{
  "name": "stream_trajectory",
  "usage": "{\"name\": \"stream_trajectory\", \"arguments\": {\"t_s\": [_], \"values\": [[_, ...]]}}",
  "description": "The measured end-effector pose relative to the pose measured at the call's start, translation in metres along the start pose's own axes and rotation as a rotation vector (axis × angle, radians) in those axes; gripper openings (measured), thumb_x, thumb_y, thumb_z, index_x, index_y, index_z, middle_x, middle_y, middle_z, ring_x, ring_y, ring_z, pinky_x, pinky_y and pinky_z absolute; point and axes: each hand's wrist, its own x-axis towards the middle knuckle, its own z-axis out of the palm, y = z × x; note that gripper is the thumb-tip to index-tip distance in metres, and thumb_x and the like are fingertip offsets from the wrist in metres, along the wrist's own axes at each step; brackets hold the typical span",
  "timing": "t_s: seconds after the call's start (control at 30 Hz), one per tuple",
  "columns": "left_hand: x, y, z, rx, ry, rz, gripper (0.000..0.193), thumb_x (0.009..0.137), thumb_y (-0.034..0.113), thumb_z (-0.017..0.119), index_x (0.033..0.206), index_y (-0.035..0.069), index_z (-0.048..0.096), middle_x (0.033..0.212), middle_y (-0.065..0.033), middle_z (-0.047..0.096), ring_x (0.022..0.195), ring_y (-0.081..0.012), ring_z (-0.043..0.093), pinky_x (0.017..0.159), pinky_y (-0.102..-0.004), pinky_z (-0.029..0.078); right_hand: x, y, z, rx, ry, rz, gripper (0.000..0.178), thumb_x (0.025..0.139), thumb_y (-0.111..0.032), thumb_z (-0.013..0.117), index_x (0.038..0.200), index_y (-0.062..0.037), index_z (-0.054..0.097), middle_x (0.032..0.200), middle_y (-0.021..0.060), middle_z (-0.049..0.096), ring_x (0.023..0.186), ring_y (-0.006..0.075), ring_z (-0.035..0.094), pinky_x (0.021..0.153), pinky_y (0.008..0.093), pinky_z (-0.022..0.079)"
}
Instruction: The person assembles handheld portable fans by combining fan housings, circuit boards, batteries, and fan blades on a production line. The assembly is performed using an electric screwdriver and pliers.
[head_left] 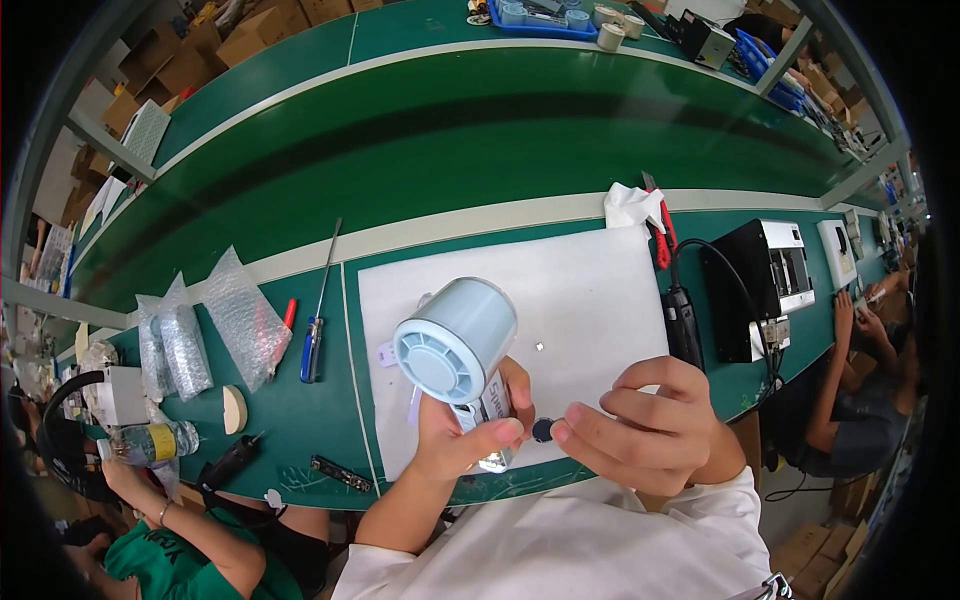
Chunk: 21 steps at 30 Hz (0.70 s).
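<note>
My left hand (465,440) is closed around the lower part of a light-blue handheld device (460,335) with a round, slotted head. The device stands tilted over a white foam mat (590,290), its head up and to the left. A shiny silver part (495,462) shows beneath my left thumb. Just right of it, my right hand (650,425) pinches a small dark round disc (543,430) between thumb and fingertip. On the mat lies a tiny pale piece (539,346). Light purple pieces (387,353) lie partly hidden behind the device.
To the left lie a blue-handled screwdriver (313,345), bubble-wrap bags (240,310) and a black electric screwdriver (232,460). At right are a black corded tool (683,325), red-handled cutters (662,240) and a black box (760,285). Co-workers sit on both sides, one in a green shirt (180,555).
</note>
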Motion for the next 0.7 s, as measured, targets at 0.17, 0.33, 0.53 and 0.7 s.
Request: {"name": "stream_trajectory", "arguments": {"t_s": [0.17, 0.33, 0.53, 0.7], "values": [[0.002, -0.005, -0.001, 0.071, 0.036, 0.009, 0.059, 0.077, 0.006, 0.071, 0.127, -0.006, 0.041, 0.098, -0.0159, 0.058, 0.072, -0.0177, 0.061, 0.057, -0.0262, 0.050, 0.003, 0.011, 0.007, 0.066, -0.014, 0.013, 0.026, 0.062, -0.009, 0.073, 0.088, -0.0053, 0.072, 0.089, 0.0033, 0.066, 0.067, 0.0147, 0.054, 0.062, 0.0272, 0.047], [0.006, -0.010, -0.007, 0.186, 0.111, -0.008, 0.071, 0.083, -0.005, 0.066, 0.142, 0.005, 0.027, 0.116, -0.0148, 0.053, 0.088, -0.0164, 0.059, 0.068, -0.0274, 0.051, 0.005, 0.009, 0.022, 0.424, -0.124, 0.509, 0.021, 0.074, -0.002, 0.071, 0.094, -0.0039, 0.064, 0.088, 0.0085, 0.063, 0.074, 0.0216, 0.061, 0.066, 0.0314, 0.050], [0.010, -0.011, -0.002, 0.166, 0.096, -0.025, 0.079, 0.086, -0.007, 0.061, 0.149, 0.005, 0.014, 0.125, -0.0140, 0.049, 0.096, -0.0157, 0.057, 0.073, -0.0277, 0.051, 0.010, -0.001, 0.035, 0.673, -0.132, 0.912, 0.012, 0.080, 0.001, 0.069, 0.092, -0.0001, 0.064, 0.090, 0.0122, 0.064, 0.080, 0.0251, 0.065, 0.072, 0.0319, 0.051], [0.010, -0.013, -0.004, 0.194, 0.085, -0.002, 0.082, 0.086, -0.006, 0.061, 0.150, 0.003, 0.011, 0.128, -0.0145, 0.047, 0.100, -0.0160, 0.056, 0.075, -0.0282, 0.051, 0.009, -0.001, 0.040, 0.697, -0.103, 0.992, 0.009, 0.078, 0.000, 0.069, 0.087, -0.0001, 0.067, 0.091, 0.0121, 0.065, 0.082, 0.0244, 0.067, 0.073, 0.0310, 0.052]]}}
